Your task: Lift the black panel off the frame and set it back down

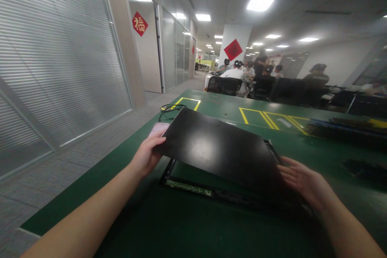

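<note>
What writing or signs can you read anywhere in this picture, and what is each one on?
"福": gold character on the red diamond sign on the wall by the door.
Red diamond sign on the pillar: its character is too dark to read.
Small red sign down the corridor: too small to read.
Black panel, phone: no readable text.

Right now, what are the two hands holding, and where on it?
A flat black panel, tilted up over a frame. The left hand grips its left edge; the right hand holds its right edge.
</note>
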{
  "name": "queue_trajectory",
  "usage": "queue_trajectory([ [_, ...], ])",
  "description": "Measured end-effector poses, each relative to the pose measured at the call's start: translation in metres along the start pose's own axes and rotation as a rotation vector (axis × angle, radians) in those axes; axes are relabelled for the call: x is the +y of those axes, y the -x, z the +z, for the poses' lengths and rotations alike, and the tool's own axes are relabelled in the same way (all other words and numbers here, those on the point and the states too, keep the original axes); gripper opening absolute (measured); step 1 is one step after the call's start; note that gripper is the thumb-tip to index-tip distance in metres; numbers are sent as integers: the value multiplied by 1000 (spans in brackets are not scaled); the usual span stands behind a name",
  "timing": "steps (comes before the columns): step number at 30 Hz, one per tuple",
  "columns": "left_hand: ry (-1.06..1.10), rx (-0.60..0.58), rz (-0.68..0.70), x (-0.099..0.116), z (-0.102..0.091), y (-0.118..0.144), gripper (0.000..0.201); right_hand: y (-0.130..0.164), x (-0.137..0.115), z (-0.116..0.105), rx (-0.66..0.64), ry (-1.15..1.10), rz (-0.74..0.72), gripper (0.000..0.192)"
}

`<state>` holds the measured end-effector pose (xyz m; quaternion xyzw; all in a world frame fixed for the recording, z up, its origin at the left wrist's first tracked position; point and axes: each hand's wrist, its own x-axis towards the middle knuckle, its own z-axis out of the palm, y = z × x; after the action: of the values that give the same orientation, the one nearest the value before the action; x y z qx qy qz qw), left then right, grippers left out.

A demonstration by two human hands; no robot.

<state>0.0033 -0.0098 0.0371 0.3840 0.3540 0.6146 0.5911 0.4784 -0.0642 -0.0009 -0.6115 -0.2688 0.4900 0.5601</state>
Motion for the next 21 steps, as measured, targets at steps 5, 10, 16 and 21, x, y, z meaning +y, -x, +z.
queue_trajectory([
  [5,-14,3,-16,-8,-1,-1,44,4,-2,2,83,103,-30,61],
  [10,-19,-6,-38,-13,2,1,48,2,-3,4,176,230,-80,58],
  [16,-33,-14,-96,-20,3,3,50,0,-4,5,293,289,-61,52],
  [21,-22,-73,-152,-27,5,4,55,-5,0,0,332,325,-82,45],
])
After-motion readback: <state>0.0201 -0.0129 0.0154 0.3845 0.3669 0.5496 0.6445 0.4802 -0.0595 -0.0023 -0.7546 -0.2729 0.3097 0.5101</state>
